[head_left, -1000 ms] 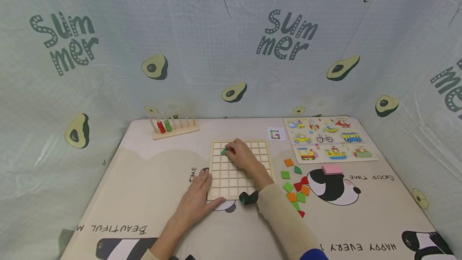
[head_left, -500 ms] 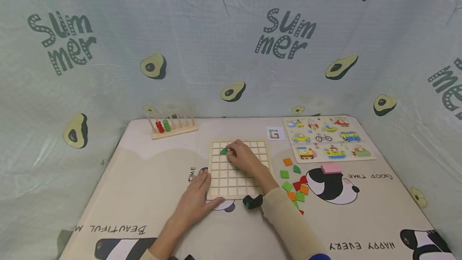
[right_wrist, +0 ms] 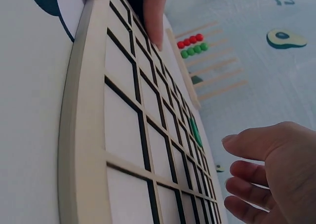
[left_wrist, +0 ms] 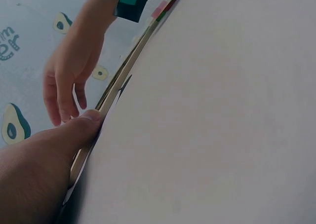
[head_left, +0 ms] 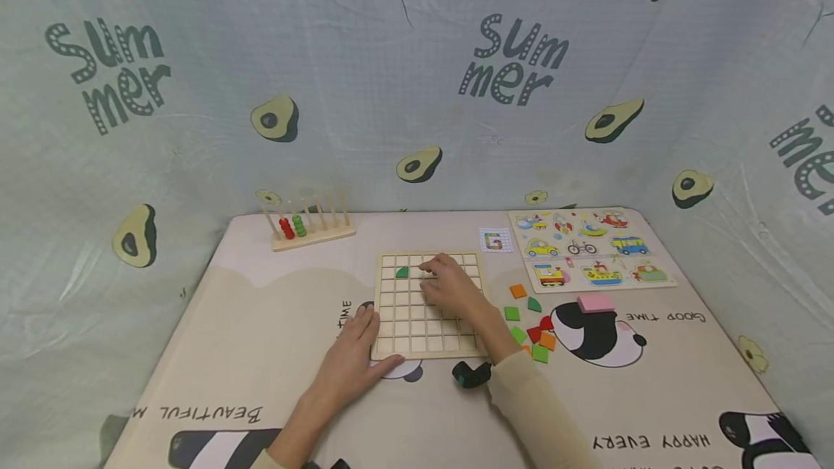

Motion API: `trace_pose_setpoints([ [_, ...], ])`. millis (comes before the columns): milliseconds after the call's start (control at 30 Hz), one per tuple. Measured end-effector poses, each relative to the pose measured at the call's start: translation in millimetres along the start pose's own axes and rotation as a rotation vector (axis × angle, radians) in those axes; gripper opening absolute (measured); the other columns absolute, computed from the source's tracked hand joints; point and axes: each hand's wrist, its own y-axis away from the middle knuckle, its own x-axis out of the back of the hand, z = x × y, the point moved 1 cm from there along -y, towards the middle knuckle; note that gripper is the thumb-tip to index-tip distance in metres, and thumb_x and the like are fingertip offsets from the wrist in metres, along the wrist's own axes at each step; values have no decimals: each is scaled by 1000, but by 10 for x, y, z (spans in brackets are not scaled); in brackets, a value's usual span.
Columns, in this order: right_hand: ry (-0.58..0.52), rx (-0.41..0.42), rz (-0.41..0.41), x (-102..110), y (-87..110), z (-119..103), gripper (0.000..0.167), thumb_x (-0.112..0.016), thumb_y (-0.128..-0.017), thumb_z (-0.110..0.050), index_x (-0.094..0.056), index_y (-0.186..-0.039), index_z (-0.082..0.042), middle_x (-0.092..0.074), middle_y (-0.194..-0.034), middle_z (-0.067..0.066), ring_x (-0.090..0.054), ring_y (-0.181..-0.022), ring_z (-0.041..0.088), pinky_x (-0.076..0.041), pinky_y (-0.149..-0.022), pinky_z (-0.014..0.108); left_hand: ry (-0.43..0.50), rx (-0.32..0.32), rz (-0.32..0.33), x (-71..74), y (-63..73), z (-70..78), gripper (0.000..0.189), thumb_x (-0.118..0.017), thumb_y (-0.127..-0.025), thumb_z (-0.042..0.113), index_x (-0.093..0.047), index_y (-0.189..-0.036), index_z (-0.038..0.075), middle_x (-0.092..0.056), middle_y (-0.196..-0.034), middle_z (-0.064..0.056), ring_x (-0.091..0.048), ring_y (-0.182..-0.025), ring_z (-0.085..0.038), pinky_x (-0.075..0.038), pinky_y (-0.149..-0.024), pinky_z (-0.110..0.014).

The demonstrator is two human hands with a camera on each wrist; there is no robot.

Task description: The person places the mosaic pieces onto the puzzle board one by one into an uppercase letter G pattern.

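A wooden grid board (head_left: 417,331) lies flat on the table. In one of its upper-left cells sits a dark green quarter-circle piece (head_left: 402,273), also visible edge-on in the right wrist view (right_wrist: 196,132). My right hand (head_left: 448,288) hovers just right of that piece, over the grid, its fingers loosely bent with nothing between them. At the board's near left corner rests my left hand (head_left: 352,353), fingers stretched along the left edge and thumb along the near edge. The left wrist view has the left thumb (left_wrist: 81,130) against the board's rim.
Right of the board lie loose pieces, among them an orange square (head_left: 517,291), a green square (head_left: 512,313) and a dark green quarter-circle (head_left: 534,304). Behind them are a pattern card (head_left: 496,240), a vehicle puzzle board (head_left: 570,282) and a pink block (head_left: 596,303). A bead rack (head_left: 313,237) stands back left.
My right hand has let go of the dark green quarter-circle and moved right, away from it. The piece stays in its cell. My left hand keeps its place on the board's corner.
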Motion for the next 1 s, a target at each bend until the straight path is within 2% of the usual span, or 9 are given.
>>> trace_pose_setpoints([
  [200, -18, -11, 36, 86, 108, 47, 34, -65, -96, -20, -65, -127, -5, -60, -123, 7, -61, -114, 24, -55, -98, 41, 2, 2, 5, -1, 2, -4, 93, -67, -86, 63, -45, -148, -3, -42, -157, -20, -35, -149, -36, -33, -123, -48],
  [400, -46, 1, 91, 166, 225, 98, 35, -67, -95, -19, -67, -126, -5, -61, -121, 6, -63, -110, 23, -57, -96, 41, 5, -2, 5, 2, 2, -2, 93, -67, -86, 63, -45, -147, -3, -42, -157, -20, -35, -149, -36, -33, -123, -48],
  [600, -38, -13, 83, 228, 313, 143, 38, -69, -94, -22, -66, -129, -7, -61, -123, 6, -61, -113, 23, -56, -100, 42, 8, 0, 2, -4, 0, -3, 93, -66, -86, 63, -45, -148, -3, -42, -157, -20, -35, -149, -35, -33, -123, -48],
  [800, -23, -21, 87, 282, 388, 179, 39, -69, -94, -23, -65, -129, -7, -61, -124, 5, -61, -110, 22, -57, -97, 41, 11, -1, 10, -5, 3, -5, 92, -67, -86, 62, -46, -147, -3, -42, -157, -20, -36, -149, -36, -33, -123, -48],
  [1000, -48, -66, 80, 335, 489, 235, 40, -69, -94, -25, -64, -129, -7, -60, -128, 6, -59, -115, 24, -54, -102, 44, 17, 1, 2, -8, 3, -8, 93, -67, -86, 62, -46, -147, -4, -42, -157, -20, -36, -149, -36, -32, -123, -49],
])
